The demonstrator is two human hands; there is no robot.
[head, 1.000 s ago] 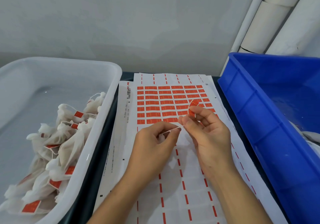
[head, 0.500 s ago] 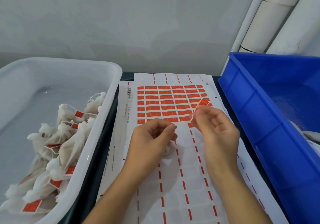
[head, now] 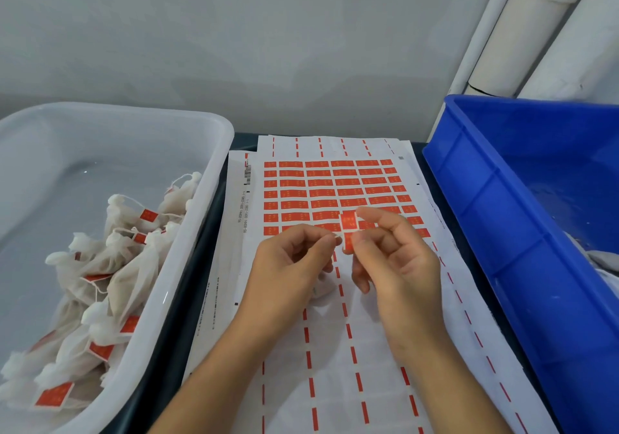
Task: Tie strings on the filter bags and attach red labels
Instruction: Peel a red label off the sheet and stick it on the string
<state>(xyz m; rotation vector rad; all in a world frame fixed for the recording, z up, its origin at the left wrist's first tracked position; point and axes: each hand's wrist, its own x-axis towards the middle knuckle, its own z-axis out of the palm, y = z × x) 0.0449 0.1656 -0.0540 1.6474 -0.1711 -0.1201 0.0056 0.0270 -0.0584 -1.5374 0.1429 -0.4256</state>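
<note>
Over label sheet (head: 335,192), right hand (head: 398,259) pinching red label (head: 349,224), print perhaps illegible

Soft, even light over my bench; faint shadows under my hands (head: 338,259); wide-angle bending at the edges.

The white backing sheet (head: 231,266) carries a small barcode (head: 248,173) near its far left corner. Below the barcode a line of small black print (head: 244,211) runs along the sheet's left margin; it seems to hold digits such as "1-1", "0802-1600" and "14458-56", though the characters are too small to be sure. Further down the same margin, another run of fine black print (head: 206,306) is too blurred to read. The red labels (head: 318,184) on the sheet bear faint pale marks that cannot be made out.
</note>
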